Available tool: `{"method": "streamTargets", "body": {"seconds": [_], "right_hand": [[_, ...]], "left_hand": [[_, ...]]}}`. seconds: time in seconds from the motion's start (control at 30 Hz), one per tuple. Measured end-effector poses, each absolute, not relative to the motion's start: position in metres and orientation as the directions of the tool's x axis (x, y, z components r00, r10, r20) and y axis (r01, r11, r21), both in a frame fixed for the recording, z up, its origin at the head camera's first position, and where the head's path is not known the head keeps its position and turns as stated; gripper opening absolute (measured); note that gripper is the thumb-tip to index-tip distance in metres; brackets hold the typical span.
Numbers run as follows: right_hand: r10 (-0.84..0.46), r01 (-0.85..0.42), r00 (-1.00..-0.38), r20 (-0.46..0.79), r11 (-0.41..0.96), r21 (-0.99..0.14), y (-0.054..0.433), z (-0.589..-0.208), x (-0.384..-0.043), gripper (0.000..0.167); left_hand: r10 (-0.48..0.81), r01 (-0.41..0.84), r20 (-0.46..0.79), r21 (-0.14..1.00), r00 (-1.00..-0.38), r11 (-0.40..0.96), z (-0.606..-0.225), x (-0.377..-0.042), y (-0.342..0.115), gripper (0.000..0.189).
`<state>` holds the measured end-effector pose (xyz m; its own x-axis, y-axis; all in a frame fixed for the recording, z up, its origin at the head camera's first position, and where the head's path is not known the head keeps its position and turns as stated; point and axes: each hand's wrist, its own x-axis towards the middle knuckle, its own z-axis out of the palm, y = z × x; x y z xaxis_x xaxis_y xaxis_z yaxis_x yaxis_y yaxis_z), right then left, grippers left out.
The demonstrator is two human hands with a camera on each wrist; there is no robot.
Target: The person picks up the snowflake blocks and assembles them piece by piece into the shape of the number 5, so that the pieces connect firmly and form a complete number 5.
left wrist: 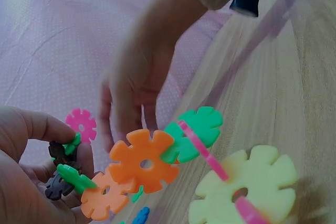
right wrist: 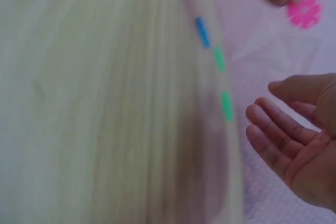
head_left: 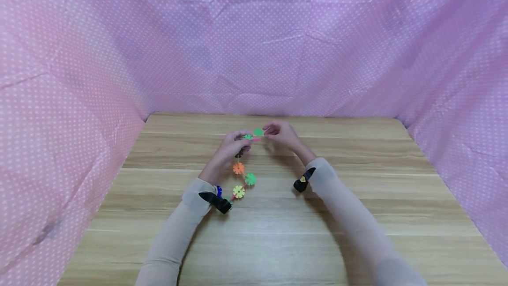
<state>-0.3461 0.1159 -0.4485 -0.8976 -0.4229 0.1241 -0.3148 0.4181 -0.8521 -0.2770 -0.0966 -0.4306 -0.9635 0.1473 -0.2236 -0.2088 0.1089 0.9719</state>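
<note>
In the head view, the left hand (head_left: 235, 144) grips a chain of slotted discs (head_left: 238, 168), while the right hand (head_left: 279, 134) is just beyond a green disc (head_left: 258, 132), its fingers loosely bent. The chain trails from the left hand over the wooden table (head_left: 293, 233) toward the left wrist, where a blue disc (head_left: 219, 191) shows beside the black strap (head_left: 217, 203). The right wrist's strap (head_left: 303, 180) bears a yellow mark too small to read. A pink dotted cloth (head_left: 254, 47) hangs around the table.

The left wrist view shows the grip closely: thumb and finger pinch a small green piece (left wrist: 72, 141), with a pink disc (left wrist: 81, 125) at its far side and dark discs (left wrist: 59, 185) by the palm. Two orange discs (left wrist: 146, 162), a larger green one, an edge-on pink one and a yellow disc (left wrist: 262, 182) follow along the chain.

The right wrist view, blurred, shows the right hand with relaxed, slightly parted fingers and nothing between them. Near the table's edge, a blue piece (right wrist: 202, 32) and two green pieces (right wrist: 226, 106) lie in a row.
</note>
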Motion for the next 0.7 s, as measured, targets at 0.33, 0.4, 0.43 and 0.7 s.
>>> {"method": "streamTargets", "body": {"seconds": [0.33,0.4,0.43,0.7], "right_hand": [[-0.46,-0.232,-0.888,-0.021,0.486,-0.842,0.108,-0.467,-0.369,0.04],[-0.466,-0.236,-0.884,-0.027,0.497,-0.835,0.106,-0.469,-0.373,0.043],[-0.473,-0.24,-0.881,-0.031,0.502,-0.831,0.105,-0.47,-0.374,0.044],[-0.502,-0.261,-0.862,-0.064,0.55,-0.793,0.1,-0.471,-0.38,0.043]], "left_hand": [[0.073,-0.233,-0.234,0.972,-0.97,0.014,-0.43,-0.274,-0.099,0.035],[0.06,-0.232,-0.232,0.973,-0.971,0.01,-0.429,-0.273,-0.099,0.033],[0.055,-0.232,-0.232,0.973,-0.971,0.008,-0.429,-0.273,-0.099,0.032],[0.042,-0.28,-0.279,0.96,-0.959,-0.008,-0.428,-0.272,-0.101,0.037]]}}
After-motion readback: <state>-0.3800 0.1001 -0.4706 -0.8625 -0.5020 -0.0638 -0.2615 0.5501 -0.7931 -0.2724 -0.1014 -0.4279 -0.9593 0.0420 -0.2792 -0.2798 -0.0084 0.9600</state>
